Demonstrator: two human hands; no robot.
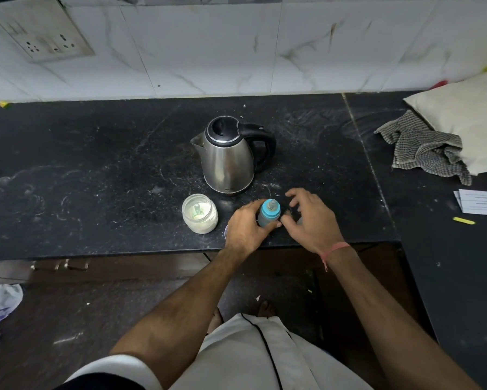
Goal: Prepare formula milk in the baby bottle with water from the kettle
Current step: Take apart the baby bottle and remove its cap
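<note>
A small baby bottle [269, 213] with a blue collar and clear teat stands upright on the black counter [96, 170], near its front edge. My left hand [246, 229] grips the bottle's body from the left. My right hand [310, 218] hovers just right of the bottle with fingers spread and loosely curled, holding nothing. A steel kettle [228, 156] with a black lid and handle stands behind the bottle, lid closed. An open glass jar [199, 213] of pale formula powder with a scoop inside sits left of my left hand.
A checked cloth [425, 147] and a white sack [473, 116] lie at the right on the counter. Papers [478, 202] and a yellow stick [463, 220] lie further right. A wall socket [48, 43] is at the upper left. A small round lid edge [225, 230] shows under my left hand.
</note>
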